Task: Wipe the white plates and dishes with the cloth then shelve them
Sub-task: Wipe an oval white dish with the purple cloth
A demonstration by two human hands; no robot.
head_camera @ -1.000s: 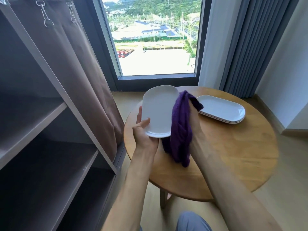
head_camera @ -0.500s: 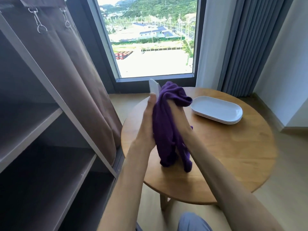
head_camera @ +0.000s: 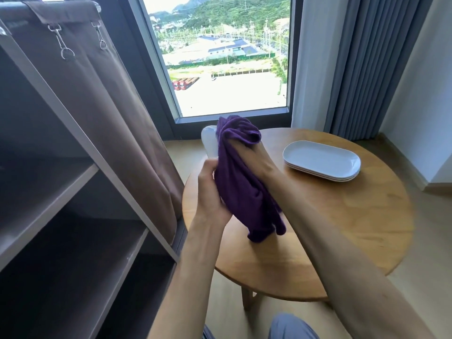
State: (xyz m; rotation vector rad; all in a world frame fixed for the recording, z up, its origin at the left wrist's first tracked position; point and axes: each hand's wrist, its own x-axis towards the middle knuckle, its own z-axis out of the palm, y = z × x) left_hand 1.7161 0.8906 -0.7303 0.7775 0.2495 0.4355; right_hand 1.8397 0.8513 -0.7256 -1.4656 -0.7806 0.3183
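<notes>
A white oval plate [head_camera: 209, 143] is held on edge above the near left part of the round wooden table [head_camera: 342, 228], so that only a narrow strip of its rim and pale underside shows; the rest is hidden behind a purple cloth [head_camera: 241, 177]. The cloth is soft and rumpled, bunched at the top and hanging in loose folds below the hands. The left hand [head_camera: 210, 189] grips the plate's lower end, fingers curled round it and partly behind the cloth. The right hand [head_camera: 256, 159] is wrapped in the cloth and presses it against the plate's face; its fingers are covered, so how far they are curled cannot be told, though the cloth is plainly held by it. On the far right of the table rests a stack of white oval plates [head_camera: 321, 160], well apart from the hands. To the left stands a grey shelf unit [head_camera: 80, 182] with a brown curtain [head_camera: 102, 99] hung on clips.
</notes>
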